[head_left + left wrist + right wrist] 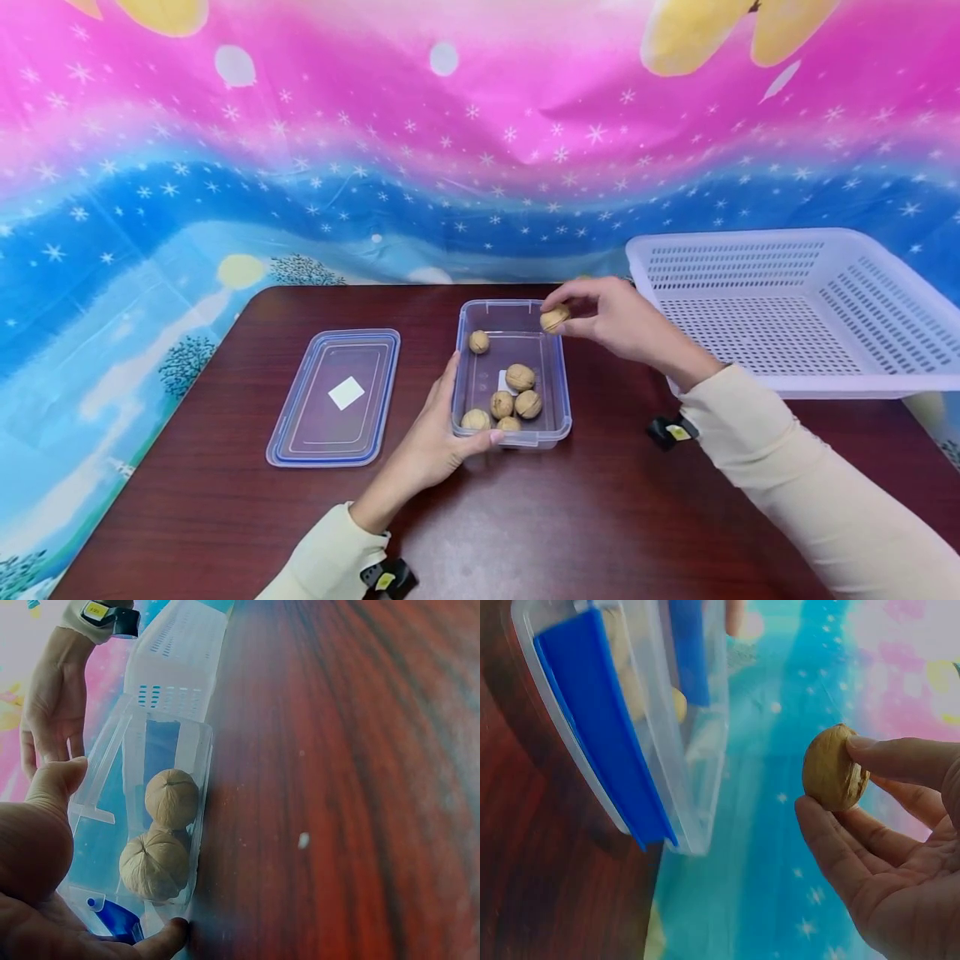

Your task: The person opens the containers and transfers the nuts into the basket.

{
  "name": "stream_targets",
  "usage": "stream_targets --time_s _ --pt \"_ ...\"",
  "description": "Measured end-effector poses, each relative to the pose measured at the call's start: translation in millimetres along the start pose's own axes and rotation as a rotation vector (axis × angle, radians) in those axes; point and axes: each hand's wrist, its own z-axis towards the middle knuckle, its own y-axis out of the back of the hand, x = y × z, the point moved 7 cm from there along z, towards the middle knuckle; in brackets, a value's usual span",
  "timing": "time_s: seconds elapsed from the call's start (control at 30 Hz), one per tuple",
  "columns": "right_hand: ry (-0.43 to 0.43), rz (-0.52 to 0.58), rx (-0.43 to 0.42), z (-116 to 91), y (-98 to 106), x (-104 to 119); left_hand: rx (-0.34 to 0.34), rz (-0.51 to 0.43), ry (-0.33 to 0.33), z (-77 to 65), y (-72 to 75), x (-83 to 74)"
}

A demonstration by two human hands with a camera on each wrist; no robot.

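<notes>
You look to be in the middle of moving a single walnut, though you cannot tell from this moment alone whether it is going in or out. Your right hand (618, 321) pinches that walnut (555, 319) between thumb and fingertips at the far right corner of the clear container (536, 436). Your left hand (431, 437) grips the near left corner, thumb at the near wall, fingers along the left wall. More walnuts (520, 377) lie inside, mostly towards the near end. If you mean to set this one down there, the move calls for going left past the rim, lowering, then releasing gently, with the container braced; a high drop could make it bounce.
</notes>
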Motion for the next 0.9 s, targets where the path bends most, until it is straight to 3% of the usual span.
stream_targets --time_s 0.33,0.73,0.9 --pt "-0.168 0.050 -0.068 -10 56 -23 -0.005 -0.001 0.001 0.0 0.0 0.4" --pt "-0.324 0.178 -0.116 -16 106 -69 -0.012 -0.001 -0.007 -1.3 0.1 -0.6" --pt "-0.341 0.241 -0.139 -15 121 -90 -0.012 -0.007 -0.007 -1.1 -0.2 0.0"
